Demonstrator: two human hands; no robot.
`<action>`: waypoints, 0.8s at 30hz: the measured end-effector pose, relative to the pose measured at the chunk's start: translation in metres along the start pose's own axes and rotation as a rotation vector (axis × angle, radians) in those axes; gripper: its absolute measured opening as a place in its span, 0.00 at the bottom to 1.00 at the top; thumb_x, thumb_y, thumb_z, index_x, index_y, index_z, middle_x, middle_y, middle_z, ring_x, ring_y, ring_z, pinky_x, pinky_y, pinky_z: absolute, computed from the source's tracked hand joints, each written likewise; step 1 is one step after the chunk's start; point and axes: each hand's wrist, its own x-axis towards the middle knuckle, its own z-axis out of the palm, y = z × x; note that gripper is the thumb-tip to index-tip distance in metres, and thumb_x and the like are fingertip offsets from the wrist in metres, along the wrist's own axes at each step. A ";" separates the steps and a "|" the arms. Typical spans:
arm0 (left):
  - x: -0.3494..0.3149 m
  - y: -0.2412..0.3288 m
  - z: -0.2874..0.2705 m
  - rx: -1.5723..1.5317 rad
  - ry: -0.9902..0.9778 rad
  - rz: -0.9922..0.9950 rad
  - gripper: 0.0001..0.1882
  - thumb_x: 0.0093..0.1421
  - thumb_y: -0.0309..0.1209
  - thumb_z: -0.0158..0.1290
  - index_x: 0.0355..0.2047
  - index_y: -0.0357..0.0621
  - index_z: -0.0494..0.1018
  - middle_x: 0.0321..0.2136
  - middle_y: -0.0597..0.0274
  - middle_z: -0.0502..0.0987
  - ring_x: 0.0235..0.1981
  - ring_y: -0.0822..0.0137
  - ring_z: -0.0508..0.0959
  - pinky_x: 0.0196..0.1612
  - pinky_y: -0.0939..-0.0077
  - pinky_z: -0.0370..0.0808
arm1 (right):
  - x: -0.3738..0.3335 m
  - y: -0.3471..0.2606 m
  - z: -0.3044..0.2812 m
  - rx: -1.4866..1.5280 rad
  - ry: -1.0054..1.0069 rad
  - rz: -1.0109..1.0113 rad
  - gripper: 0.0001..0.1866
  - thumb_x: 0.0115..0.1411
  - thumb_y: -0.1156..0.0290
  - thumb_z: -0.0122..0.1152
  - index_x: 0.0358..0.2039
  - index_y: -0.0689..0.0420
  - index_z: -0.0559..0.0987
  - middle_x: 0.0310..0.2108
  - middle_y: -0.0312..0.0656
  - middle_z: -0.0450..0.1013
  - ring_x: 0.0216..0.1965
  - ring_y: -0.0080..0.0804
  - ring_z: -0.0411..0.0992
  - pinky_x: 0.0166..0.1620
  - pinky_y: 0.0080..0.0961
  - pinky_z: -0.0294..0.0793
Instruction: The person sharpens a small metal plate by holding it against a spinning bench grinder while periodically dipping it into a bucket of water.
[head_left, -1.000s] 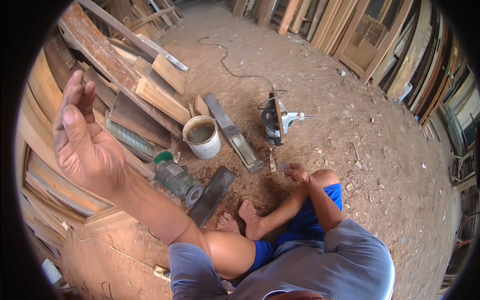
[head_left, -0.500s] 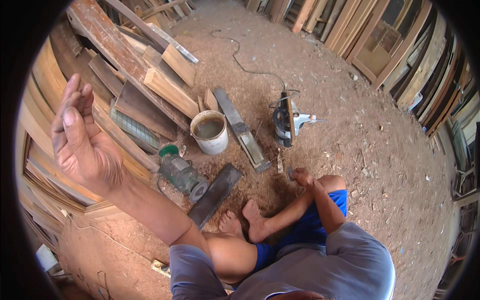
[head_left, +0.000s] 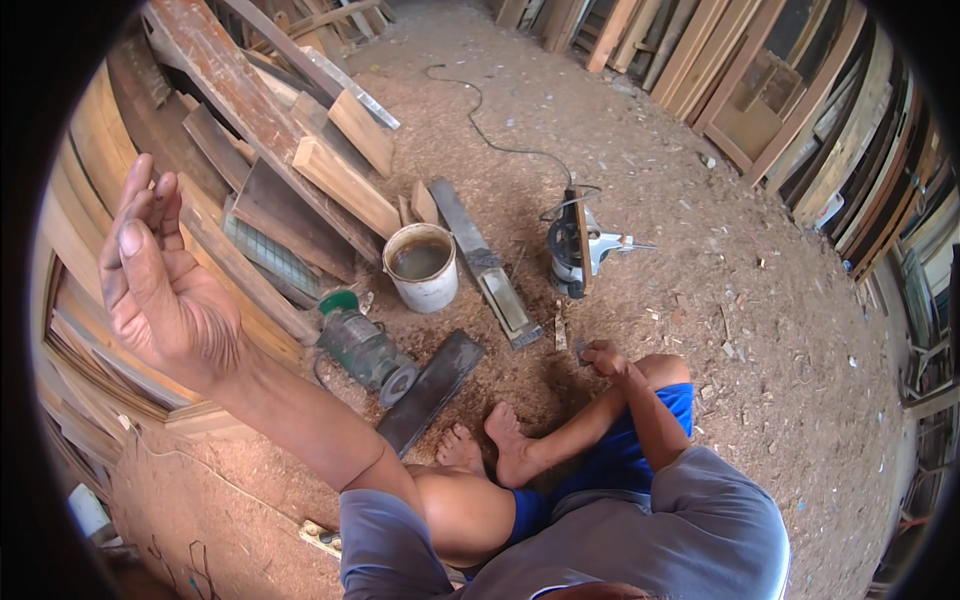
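My left hand is raised at the left with the palm turned up and in, its fingers loosely bent and apart, and nothing in it. Behind it are leaning boards. By my right knee, my right hand pinches a small flat grey metal piece, like a blade; the fingers hide part of it. Ahead of my feet lies a sharpening stone on a long narrow board. A white bucket of murky water stands to the stone's left.
A green bench grinder sits on the ground beside a dark plank. A corded power tool stands beyond the stone, its cable running away. Stacked timber fills the left; wooden frames lean at the right.
My left hand has shifted slightly left, still open. My right hand keeps its pinch on the metal piece, which has turned a little.
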 end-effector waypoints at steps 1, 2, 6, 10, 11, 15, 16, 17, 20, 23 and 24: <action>0.001 0.002 -0.002 -0.003 0.001 -0.002 0.15 0.64 0.26 0.44 0.43 0.23 0.72 0.49 0.35 0.71 0.45 0.55 0.76 0.55 0.62 0.69 | -0.003 -0.004 0.003 -0.019 0.012 0.008 0.12 0.53 0.66 0.62 0.31 0.64 0.78 0.17 0.37 0.68 0.13 0.22 0.61 0.16 0.22 0.57; 0.000 0.001 -0.002 -0.013 0.006 -0.008 0.15 0.64 0.26 0.44 0.43 0.23 0.72 0.49 0.35 0.71 0.45 0.55 0.77 0.55 0.62 0.69 | -0.004 -0.003 0.001 -0.042 0.033 0.019 0.12 0.53 0.66 0.62 0.31 0.63 0.78 0.17 0.37 0.69 0.13 0.22 0.61 0.16 0.22 0.58; 0.001 0.000 -0.004 -0.033 -0.026 0.024 0.14 0.63 0.26 0.46 0.41 0.26 0.73 0.45 0.36 0.74 0.43 0.56 0.78 0.50 0.66 0.73 | 0.001 0.004 -0.006 -0.137 0.030 -0.010 0.12 0.54 0.65 0.61 0.30 0.62 0.78 0.17 0.38 0.69 0.13 0.23 0.62 0.16 0.22 0.58; 0.008 0.004 -0.007 -0.010 -0.025 0.048 0.14 0.63 0.26 0.46 0.41 0.26 0.74 0.44 0.36 0.74 0.42 0.54 0.78 0.50 0.64 0.73 | 0.003 -0.002 -0.003 -0.123 0.007 -0.003 0.12 0.53 0.64 0.61 0.30 0.61 0.78 0.16 0.37 0.68 0.13 0.23 0.62 0.16 0.23 0.59; 0.006 0.002 -0.009 -0.009 -0.037 0.059 0.14 0.63 0.26 0.46 0.41 0.25 0.74 0.44 0.36 0.74 0.42 0.53 0.78 0.50 0.63 0.73 | 0.002 0.000 -0.004 -0.142 0.011 0.003 0.12 0.53 0.64 0.61 0.30 0.61 0.78 0.16 0.37 0.67 0.13 0.23 0.62 0.16 0.23 0.59; 0.002 0.002 0.000 -0.025 0.001 0.047 0.15 0.63 0.27 0.45 0.40 0.23 0.74 0.42 0.33 0.75 0.41 0.51 0.78 0.50 0.61 0.73 | 0.002 0.001 -0.005 -0.127 0.017 -0.005 0.12 0.53 0.64 0.61 0.30 0.61 0.78 0.15 0.36 0.66 0.13 0.24 0.62 0.17 0.23 0.59; 0.001 0.002 0.002 -0.020 -0.001 0.040 0.15 0.63 0.27 0.45 0.40 0.23 0.74 0.42 0.33 0.75 0.41 0.51 0.78 0.50 0.61 0.73 | -0.001 0.001 -0.004 -0.112 0.018 0.001 0.12 0.53 0.63 0.61 0.30 0.61 0.78 0.15 0.36 0.66 0.13 0.23 0.62 0.17 0.23 0.59; 0.001 0.003 0.003 -0.017 0.005 0.045 0.15 0.63 0.27 0.45 0.41 0.22 0.73 0.42 0.33 0.75 0.40 0.51 0.79 0.50 0.61 0.73 | -0.002 -0.001 -0.003 -0.097 0.020 0.002 0.12 0.53 0.63 0.61 0.29 0.61 0.78 0.15 0.36 0.66 0.13 0.23 0.62 0.17 0.23 0.59; 0.003 0.003 0.001 -0.021 0.007 0.049 0.16 0.63 0.26 0.45 0.41 0.21 0.73 0.42 0.32 0.75 0.40 0.50 0.79 0.50 0.62 0.74 | -0.004 -0.003 -0.002 -0.136 0.027 -0.010 0.12 0.53 0.64 0.61 0.29 0.61 0.78 0.15 0.36 0.66 0.13 0.23 0.61 0.17 0.23 0.58; 0.004 0.003 -0.002 -0.044 0.008 0.037 0.16 0.63 0.26 0.44 0.41 0.21 0.73 0.42 0.33 0.75 0.40 0.50 0.79 0.50 0.62 0.74 | -0.001 0.000 -0.007 -0.151 0.021 -0.012 0.12 0.53 0.64 0.61 0.29 0.62 0.78 0.15 0.36 0.66 0.13 0.23 0.61 0.17 0.23 0.58; 0.005 0.003 -0.003 -0.052 0.008 0.026 0.15 0.63 0.26 0.44 0.41 0.21 0.73 0.42 0.33 0.75 0.40 0.50 0.79 0.50 0.62 0.74 | -0.001 0.001 -0.006 -0.151 0.021 -0.011 0.12 0.53 0.64 0.61 0.29 0.62 0.78 0.15 0.36 0.66 0.13 0.23 0.61 0.17 0.23 0.58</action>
